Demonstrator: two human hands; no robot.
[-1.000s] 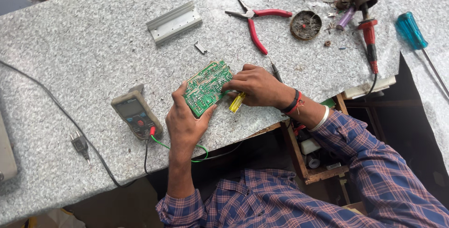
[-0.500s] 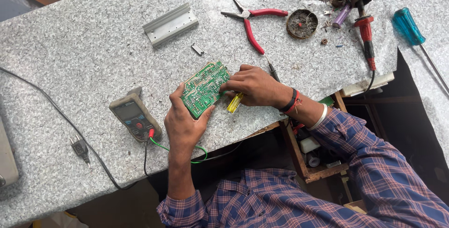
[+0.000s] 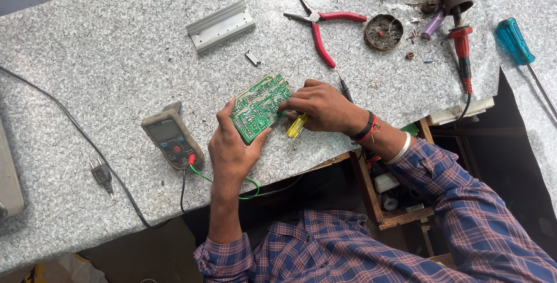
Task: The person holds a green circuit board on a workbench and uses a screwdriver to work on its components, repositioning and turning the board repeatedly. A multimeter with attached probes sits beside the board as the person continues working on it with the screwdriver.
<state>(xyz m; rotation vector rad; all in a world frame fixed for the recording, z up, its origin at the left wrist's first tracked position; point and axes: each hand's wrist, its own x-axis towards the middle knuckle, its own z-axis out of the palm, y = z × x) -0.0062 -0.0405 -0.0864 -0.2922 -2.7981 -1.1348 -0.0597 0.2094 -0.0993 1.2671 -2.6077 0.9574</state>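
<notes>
Little has shifted since a moment ago: left hand (image 3: 232, 149) fingers still grip the green circuit board (image 3: 261, 107) just right of the multimeter (image 3: 172, 138), right hand (image 3: 322, 106) fingers pressing a yellow-handled screwdriver (image 3: 296, 125) against it, work seemingly unfinished.

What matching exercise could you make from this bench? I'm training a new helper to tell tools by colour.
Things:
1. pliers
2. screwdriver at the far right
3. circuit board
4. meter

Colours:
A. green
B. red handles
C. grey-brown case
D. blue-green handle

Pairs: 1-B, 2-D, 3-A, 4-C. The left hand holds the circuit board; the right hand touches it.
</notes>
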